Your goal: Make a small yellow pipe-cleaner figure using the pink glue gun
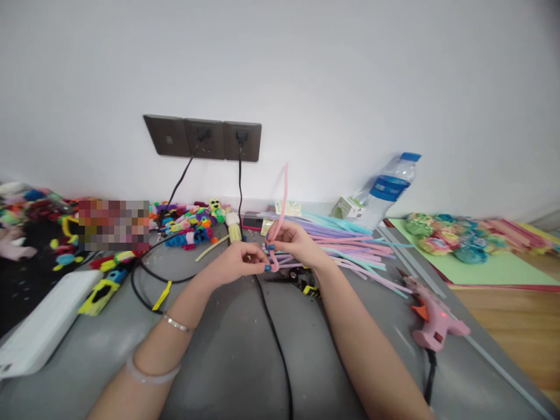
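A pink pipe cleaner (285, 189) stands up from between my hands, its lower end bent into a curve. My right hand (292, 240) pinches it part way along, fingers closed. My left hand (241, 260) holds the bent lower end between thumb and fingertips. Behind my right hand a bundle of pastel pipe cleaners (350, 240) lies spread on the grey table (227, 361). Dark pliers with yellow on the handles (301, 280) lie just under my hands, partly hidden by my right wrist.
A pink glue gun (437, 321) with a lit red light lies at the right, its cord running forward. A water bottle (389, 189) stands by the wall. Colourful fuzzy figures (196, 224) and a white box (48, 324) occupy the left. A black cable (273, 332) crosses the table.
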{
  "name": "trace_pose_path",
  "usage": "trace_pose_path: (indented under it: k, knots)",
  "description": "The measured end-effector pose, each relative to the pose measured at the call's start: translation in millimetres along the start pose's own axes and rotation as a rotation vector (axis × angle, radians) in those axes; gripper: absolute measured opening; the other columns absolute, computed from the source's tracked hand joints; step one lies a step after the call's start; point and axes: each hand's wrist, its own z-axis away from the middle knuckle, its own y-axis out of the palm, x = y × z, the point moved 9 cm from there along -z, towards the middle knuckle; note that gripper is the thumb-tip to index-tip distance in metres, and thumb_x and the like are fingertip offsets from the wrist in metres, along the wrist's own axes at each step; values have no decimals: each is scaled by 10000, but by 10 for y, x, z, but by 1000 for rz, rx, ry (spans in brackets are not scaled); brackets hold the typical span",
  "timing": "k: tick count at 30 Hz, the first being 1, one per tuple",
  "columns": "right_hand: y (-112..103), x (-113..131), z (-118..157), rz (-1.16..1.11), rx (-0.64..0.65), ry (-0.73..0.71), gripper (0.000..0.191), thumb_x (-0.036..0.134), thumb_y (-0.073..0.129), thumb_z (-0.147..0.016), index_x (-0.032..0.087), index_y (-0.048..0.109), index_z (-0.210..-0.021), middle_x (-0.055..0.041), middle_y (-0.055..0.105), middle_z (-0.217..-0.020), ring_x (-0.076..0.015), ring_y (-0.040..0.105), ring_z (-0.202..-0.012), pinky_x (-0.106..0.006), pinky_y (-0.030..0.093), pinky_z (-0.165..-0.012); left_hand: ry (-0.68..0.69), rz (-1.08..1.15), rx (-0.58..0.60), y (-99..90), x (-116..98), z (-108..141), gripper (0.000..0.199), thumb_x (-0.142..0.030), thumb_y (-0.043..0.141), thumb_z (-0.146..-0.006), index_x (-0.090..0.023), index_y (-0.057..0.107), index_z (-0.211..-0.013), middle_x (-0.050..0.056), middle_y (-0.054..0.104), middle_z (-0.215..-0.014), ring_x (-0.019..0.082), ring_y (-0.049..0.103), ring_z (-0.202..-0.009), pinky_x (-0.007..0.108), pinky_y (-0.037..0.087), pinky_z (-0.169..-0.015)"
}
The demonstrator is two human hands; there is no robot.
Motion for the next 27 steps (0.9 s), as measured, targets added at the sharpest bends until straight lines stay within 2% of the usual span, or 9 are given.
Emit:
trace_pose_path:
  k: [7,18,27]
  knots:
    - [44,-28,-10,6,27,-2,270,300,847,-675,188,632,-793,14,626,-737,-122,621,-659,-245,537,-616,0,26,4,11,-5,12,141,-273,681,-725,-154,755,-742,41,676,-669,131,505,-579,238,353,-550]
    - [121,-31,-16,-29,38,1,262,267,852,-670,189,622,-766,28,594,-718,-117,599,-645,-250,512,-625,-20,22,15,10,9,21,183,-259,662,-748,-151,781,-835,46,705,-737,122,480,-596,234,330,-559]
    - [102,-18,-27,16,3,-59,299,270,875,-643,178,604,-728,35,568,-691,-104,547,-627,-229,442,-590,-26,7,1,-24,57,13,241,-334,682,-758,-131,772,-850,4,598,-638,105,405,-577,229,283,-547]
